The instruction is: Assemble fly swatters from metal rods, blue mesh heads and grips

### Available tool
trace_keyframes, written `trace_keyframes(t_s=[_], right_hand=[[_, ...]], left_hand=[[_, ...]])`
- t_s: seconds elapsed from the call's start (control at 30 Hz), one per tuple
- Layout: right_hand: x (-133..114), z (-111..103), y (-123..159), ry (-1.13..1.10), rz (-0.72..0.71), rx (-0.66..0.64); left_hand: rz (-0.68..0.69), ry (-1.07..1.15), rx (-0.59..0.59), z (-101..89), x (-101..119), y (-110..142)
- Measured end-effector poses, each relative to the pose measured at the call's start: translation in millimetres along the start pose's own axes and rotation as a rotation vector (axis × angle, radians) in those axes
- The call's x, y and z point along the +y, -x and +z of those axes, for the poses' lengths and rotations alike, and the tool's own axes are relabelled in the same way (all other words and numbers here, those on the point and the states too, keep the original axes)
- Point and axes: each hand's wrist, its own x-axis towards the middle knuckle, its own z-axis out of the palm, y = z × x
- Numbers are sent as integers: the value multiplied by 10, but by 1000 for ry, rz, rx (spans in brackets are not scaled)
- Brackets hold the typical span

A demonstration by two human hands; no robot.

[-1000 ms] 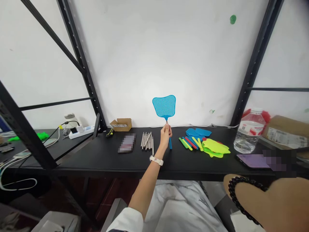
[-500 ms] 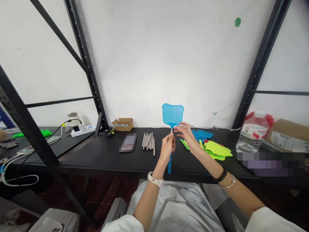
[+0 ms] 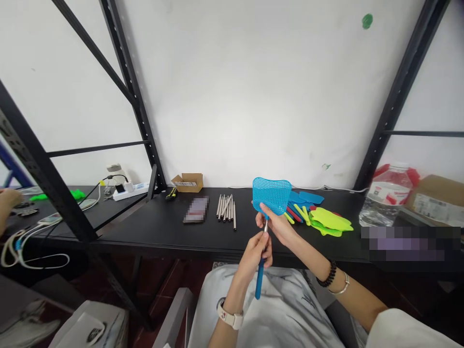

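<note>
A blue fly swatter (image 3: 271,195) is held up in front of me, tilted slightly, its mesh head at the top. Around its metal rod, just above the blue handle, the fingers of my left hand (image 3: 254,253) are closed. My right hand (image 3: 278,224) grips the base of the mesh head, thumb on the front, its other fingers mostly behind. Short silver rod shows between the two hands. Behind my right forearm lie yellow-green swatter heads (image 3: 329,221), blue swatter heads (image 3: 308,197) and several coloured handles (image 3: 302,213).
Metal rods (image 3: 226,208) lie in a group on the black table (image 3: 155,227), beside a blurred phone-like object (image 3: 196,210). Farther back are an open cardboard box (image 3: 188,182) and a yellow-black cutter (image 3: 171,194). A large water bottle (image 3: 386,195) stands at right. Another person's hand (image 3: 9,200) shows far left.
The swatter has come down and nearer to me. My right hand has moved from beside the head's neck to gripping the head's base; my left hand still holds the rod.
</note>
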Motion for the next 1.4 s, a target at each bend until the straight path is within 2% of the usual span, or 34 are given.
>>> trace_keyframes(t_s=[0.1,0.2,0.27,0.37,0.43,0.53,0.7,0.9,1.1,1.3,1.4], right_hand=[[-70,-62,-114,-50,-105,47],[-132,-203,-319,-70,-168,71],[-144,-331,-450,-40,-179,72],[-113,-540,-604,55,-145,129],[-69,-653,-672,132,-132,206],[-8,-727,-708,186,-146,255],[-35,-623,-595,205,-191,217],[-144,-496,-442,190,-249,190],[-311,-503,-535,126,-266,214],[-720,-639,-828,96,-334,298],[-939,-829,-900,72,-386,327]], left_hand=[[-20,-207,-13,-113,55,98],[-1,-485,53,-231,209,53],[78,-777,105,-303,363,-73],[248,-1344,157,-409,619,-341],[245,-1643,162,-483,761,-496],[256,-1889,137,-585,891,-583],[306,-1995,128,-650,965,-439],[345,-2055,117,-574,1045,-375],[344,-2041,183,-545,1181,-271],[339,-2001,247,-569,1541,-86],[327,-1862,207,-716,1829,114]])
